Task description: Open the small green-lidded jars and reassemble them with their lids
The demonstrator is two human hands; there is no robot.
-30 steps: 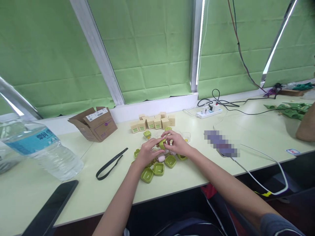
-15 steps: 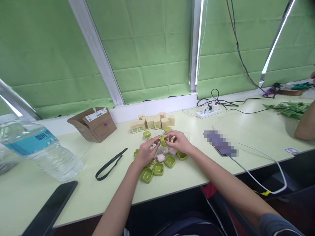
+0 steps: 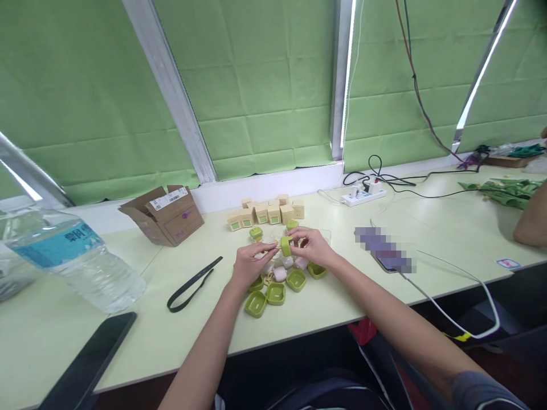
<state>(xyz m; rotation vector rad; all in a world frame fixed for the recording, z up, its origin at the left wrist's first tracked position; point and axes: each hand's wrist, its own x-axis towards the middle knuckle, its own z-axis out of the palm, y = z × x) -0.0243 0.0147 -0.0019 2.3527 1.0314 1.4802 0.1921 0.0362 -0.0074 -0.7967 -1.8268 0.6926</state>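
My right hand [image 3: 315, 247] grips a small green square-sided plastic cup [image 3: 286, 246] between thumb and fingers, above the table. From the left, my left hand [image 3: 251, 263] pinches a thin pale-yellow cord at the cup's side; its far end is hidden. Below both hands lie several open green cups [image 3: 276, 294], some of them partly covered by my left hand. Among these are pale pinkish-white rounded pieces [image 3: 280, 274] and a yellow cord loop [image 3: 268, 278]. Two green-topped pieces, one of them a green-capped piece [image 3: 256, 233], stand just beyond my hands, near a clear plastic tray [image 3: 327, 235].
Several small beige boxes [image 3: 273, 214] stand behind the pieces. An open cardboard box [image 3: 171, 219], a black strap [image 3: 192, 285], a water bottle [image 3: 81, 256] and a dark phone [image 3: 92, 356] are left. Right are a cabled phone [image 3: 384, 250], a power strip [image 3: 363, 197] and another person's arm [image 3: 532, 222].
My left fingers have shifted from close around the green cup to a pinch on the cord at its side. The cup has turned slightly in my right hand.
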